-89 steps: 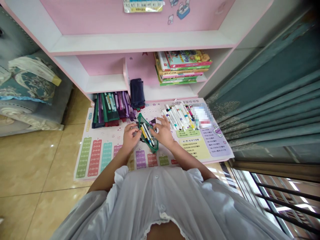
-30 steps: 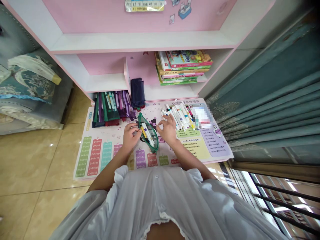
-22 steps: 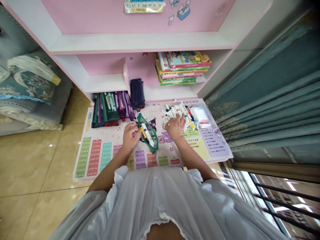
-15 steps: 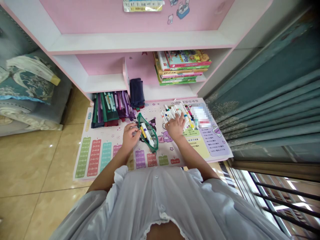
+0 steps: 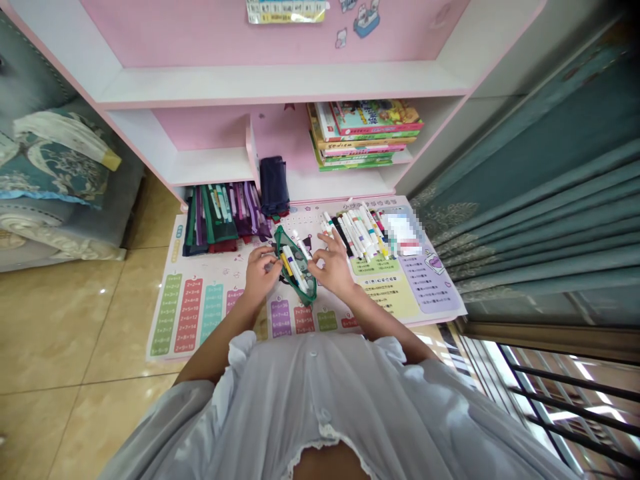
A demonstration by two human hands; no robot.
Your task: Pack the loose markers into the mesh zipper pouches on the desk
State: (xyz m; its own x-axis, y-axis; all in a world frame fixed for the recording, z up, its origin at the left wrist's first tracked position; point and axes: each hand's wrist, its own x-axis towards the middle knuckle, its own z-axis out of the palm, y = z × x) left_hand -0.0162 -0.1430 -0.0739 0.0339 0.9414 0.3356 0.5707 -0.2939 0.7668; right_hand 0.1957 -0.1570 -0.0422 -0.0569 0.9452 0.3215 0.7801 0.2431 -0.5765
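Observation:
A green mesh pencil pouch [image 5: 309, 293] lies open on the desk, with several markers [image 5: 296, 267] inside, white ones and a yellow one. My left hand [image 5: 262, 272] grips the pouch's left edge between thumb and fingers. Just over the pouch's right edge, my right hand [image 5: 332, 264] pinches a white marker [image 5: 301, 244] that slants above the opening; its other fingers are spread. To the right of that hand lies a loose pile of markers [image 5: 357, 230], mostly white with coloured bands.
Filled green and purple mesh pouches [image 5: 220, 213] lie at the back left. A dark folded bundle of pouches [image 5: 274, 185] stands beside them. Stacked books [image 5: 365, 137] sit on the pink shelf. A blurred white object [image 5: 403, 233] lies right of the pile. A printed mat [image 5: 215, 320] covers the desk.
My right hand has moved left from the marker pile to the pouch, bringing a white marker with it. My left hand stays on the pouch's edge.

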